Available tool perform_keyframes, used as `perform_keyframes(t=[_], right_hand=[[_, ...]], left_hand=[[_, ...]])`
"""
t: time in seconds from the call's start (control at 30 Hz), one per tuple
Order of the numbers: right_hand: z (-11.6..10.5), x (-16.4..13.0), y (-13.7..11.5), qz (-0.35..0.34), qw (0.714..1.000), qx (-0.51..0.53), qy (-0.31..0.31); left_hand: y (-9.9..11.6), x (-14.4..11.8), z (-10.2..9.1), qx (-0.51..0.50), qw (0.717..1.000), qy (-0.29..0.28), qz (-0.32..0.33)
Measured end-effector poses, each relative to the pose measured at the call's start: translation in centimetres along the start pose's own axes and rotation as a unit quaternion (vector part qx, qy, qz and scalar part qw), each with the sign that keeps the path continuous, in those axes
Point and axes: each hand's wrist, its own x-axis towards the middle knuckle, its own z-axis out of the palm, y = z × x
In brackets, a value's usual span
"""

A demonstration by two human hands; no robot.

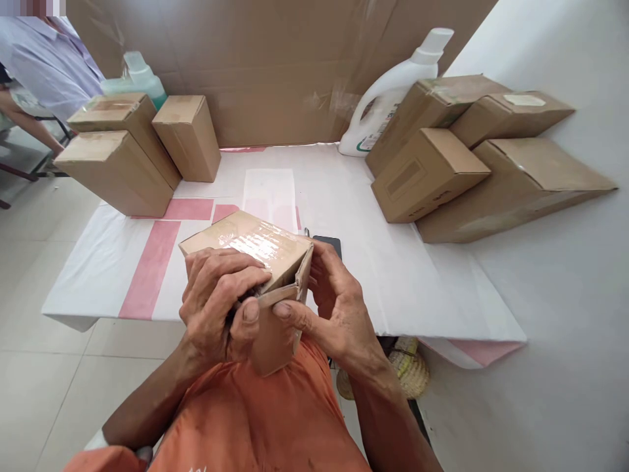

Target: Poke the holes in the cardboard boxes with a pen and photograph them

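Observation:
A brown cardboard box [275,341] is tilted at the table's near edge, against my orange clothing. Clear tape shines on its upper face, and a flap stands slightly raised at the right end. Fingers of my left hand [219,298] curl over the box's left side and top, with the thumb near the flap's edge. My right hand [339,305] grips the right end, its thumb pressing on the near edge and its fingers behind the flap. What lies inside the box is hidden. Just beyond my right fingers, a dark flat object [328,246] lies on the table, partly covered.
Several cardboard boxes [113,170] stand at the table's left, before a bottle of teal liquid [142,75]. More boxes [432,177] lean at the right beside a white jug [381,108]. A large cardboard panel [275,72] backs the white-and-pink tablecloth [334,183]. A person [46,62] is at upper left.

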Motion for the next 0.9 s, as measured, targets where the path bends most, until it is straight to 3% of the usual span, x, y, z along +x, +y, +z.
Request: perform_keyframes(t=[0.13,0.33,0.67,0.9], right_hand=[[-0.1,0.1,1.0,0.014,1.0,0.017,-0.004],[-0.1,-0.2,2.1,0.05,0.996,0.041,0.053],[-0.9,-0.5,1.0,0.033,0.998,0.045,-0.015],[0.3,0.4,0.5,0.029,0.998,0.043,-0.027]], left_hand=[[0.1,-0.4,0.5,0.013,0.999,-0.039,0.01],[0.7,-1.7,0.3,-0.004,0.996,-0.086,0.023],[1.2,-1.4,-0.1,0.005,0.994,-0.111,0.02],[0.1,-0.8,-2.2,0.042,0.988,-0.144,-0.027]])
